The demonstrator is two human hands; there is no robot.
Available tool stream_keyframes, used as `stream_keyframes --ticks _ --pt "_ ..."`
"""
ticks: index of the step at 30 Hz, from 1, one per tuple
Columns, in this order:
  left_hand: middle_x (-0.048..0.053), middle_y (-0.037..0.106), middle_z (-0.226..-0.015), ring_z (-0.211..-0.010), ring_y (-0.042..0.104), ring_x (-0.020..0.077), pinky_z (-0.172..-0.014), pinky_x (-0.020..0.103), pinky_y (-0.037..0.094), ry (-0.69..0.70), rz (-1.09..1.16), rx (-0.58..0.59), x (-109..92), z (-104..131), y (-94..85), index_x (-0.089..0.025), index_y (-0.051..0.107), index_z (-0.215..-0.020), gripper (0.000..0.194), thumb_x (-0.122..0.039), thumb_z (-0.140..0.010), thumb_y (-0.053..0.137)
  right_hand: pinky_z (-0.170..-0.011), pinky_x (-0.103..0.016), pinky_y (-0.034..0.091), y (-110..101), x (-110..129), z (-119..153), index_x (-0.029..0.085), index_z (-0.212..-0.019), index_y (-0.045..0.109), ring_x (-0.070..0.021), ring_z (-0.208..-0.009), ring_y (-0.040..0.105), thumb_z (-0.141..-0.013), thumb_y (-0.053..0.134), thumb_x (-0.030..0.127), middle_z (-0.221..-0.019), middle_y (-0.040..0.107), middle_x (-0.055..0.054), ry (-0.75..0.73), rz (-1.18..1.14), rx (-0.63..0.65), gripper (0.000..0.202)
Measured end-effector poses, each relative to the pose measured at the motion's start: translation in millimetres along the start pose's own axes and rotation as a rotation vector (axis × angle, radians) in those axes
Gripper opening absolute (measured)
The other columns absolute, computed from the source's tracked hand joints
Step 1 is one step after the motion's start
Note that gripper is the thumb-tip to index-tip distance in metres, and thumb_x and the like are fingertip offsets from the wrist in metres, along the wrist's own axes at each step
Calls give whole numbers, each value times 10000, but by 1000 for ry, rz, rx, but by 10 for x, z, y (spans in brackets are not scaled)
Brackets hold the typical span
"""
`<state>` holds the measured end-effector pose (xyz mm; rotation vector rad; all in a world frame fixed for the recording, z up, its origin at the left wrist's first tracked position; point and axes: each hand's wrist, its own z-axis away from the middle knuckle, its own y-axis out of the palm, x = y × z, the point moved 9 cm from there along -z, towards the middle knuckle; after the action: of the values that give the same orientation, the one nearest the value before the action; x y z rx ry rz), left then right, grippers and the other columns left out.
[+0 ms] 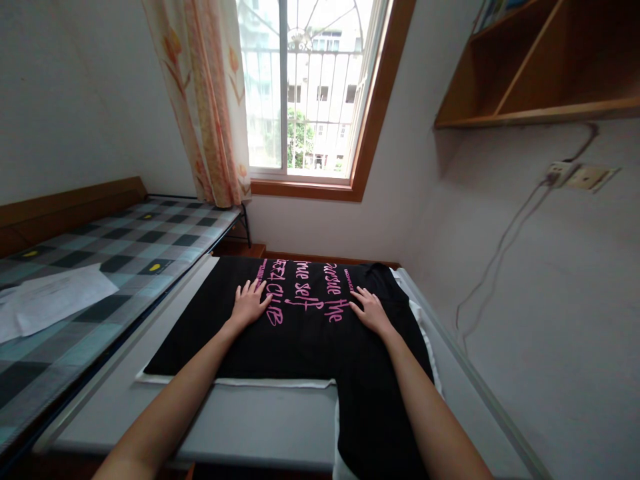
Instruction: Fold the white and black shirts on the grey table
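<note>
A black shirt (295, 350) with pink lettering lies spread sideways, its neck end to the right and one sleeve reaching toward me. White cloth shows along its edges from underneath. My left hand (249, 303) rests flat on the shirt, fingers spread, at the left end of the lettering. On the right, my right hand (371, 310) lies on the fabric with its fingers stretched out, beside the upper line of print. Neither hand grips the cloth. Under the shirt is a pale grey table (270, 420).
To the left stands a bed with a checked mattress (165, 230), and white papers (55, 300) lie on it. A curtain (210, 100) hangs by the barred window (310, 100). At right, a wooden shelf (540, 113) overhangs a wall socket (560, 173) with a dangling cord (493, 263).
</note>
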<state>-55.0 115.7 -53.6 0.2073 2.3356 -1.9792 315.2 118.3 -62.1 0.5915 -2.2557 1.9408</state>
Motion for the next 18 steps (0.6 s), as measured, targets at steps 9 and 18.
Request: stream_keyframes --ticks 9,18 --pt "99 363 -1519 -1403 289 328 -1135 539 202 1 10 -5 2 -2 13 -231 404 -1447 644 -589 -917 324 -1140 -456 224 -15 4 0 168 -1333 557 -272 -1398 313 -920 485 433 -1468 431 -133 -5 -16 -16 496" --pt "105 356 -1521 -1403 286 341 -1126 548 208 10 34 -4 8 -20 23 -225 410 -1443 652 -597 -913 334 -1130 -450 251 -63 17 -3 177 -1306 584 -275 -1377 352 -911 509 425 -1451 454 -133 3 -13 -38 472"
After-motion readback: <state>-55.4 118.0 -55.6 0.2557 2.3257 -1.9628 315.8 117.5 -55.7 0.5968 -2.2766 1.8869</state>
